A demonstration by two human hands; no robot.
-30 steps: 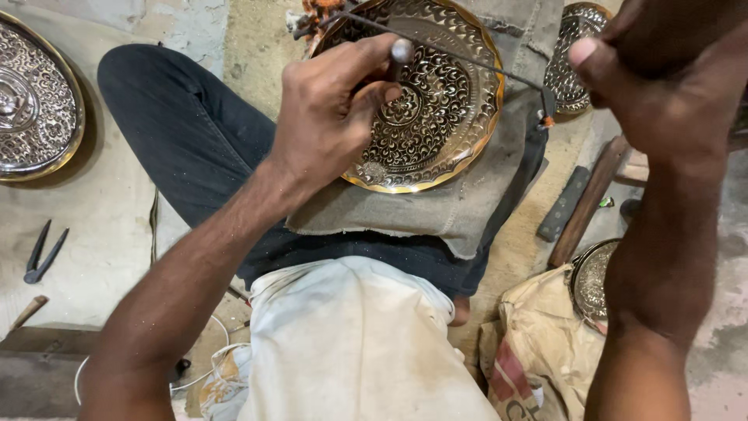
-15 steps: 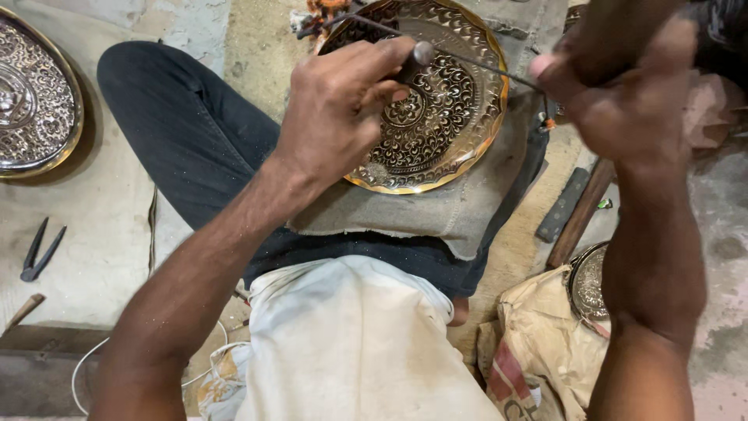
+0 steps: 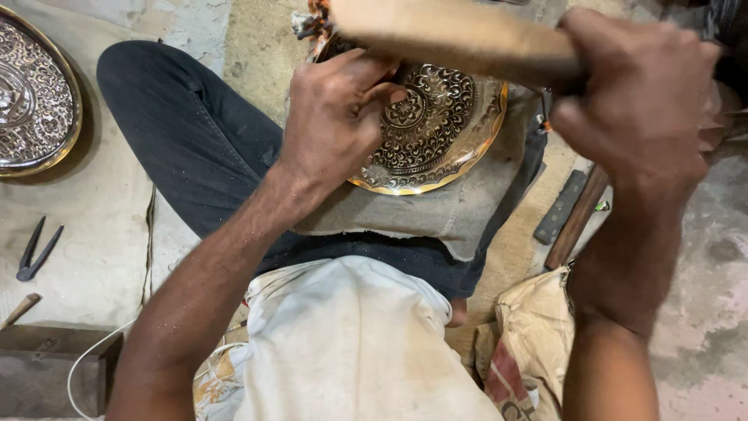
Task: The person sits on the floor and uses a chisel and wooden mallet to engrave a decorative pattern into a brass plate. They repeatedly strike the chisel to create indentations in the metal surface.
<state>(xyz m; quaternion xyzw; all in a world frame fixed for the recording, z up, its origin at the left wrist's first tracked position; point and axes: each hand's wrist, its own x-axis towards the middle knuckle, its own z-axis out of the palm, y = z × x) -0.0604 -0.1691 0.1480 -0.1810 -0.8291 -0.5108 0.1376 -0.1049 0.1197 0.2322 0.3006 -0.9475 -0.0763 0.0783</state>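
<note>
Both grips clamped: right hand [image 3: 635,101] now swinging mallet handle [image 3: 460,35] lower, left hand [image 3: 339,117] pinching hidden tool on engraved brass plate [image 3: 444,132].

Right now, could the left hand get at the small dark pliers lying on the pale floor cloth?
Probably yes: the pliers lie in the open, nothing over them, but the left hand is busy on the engraved round brass plate.
</note>
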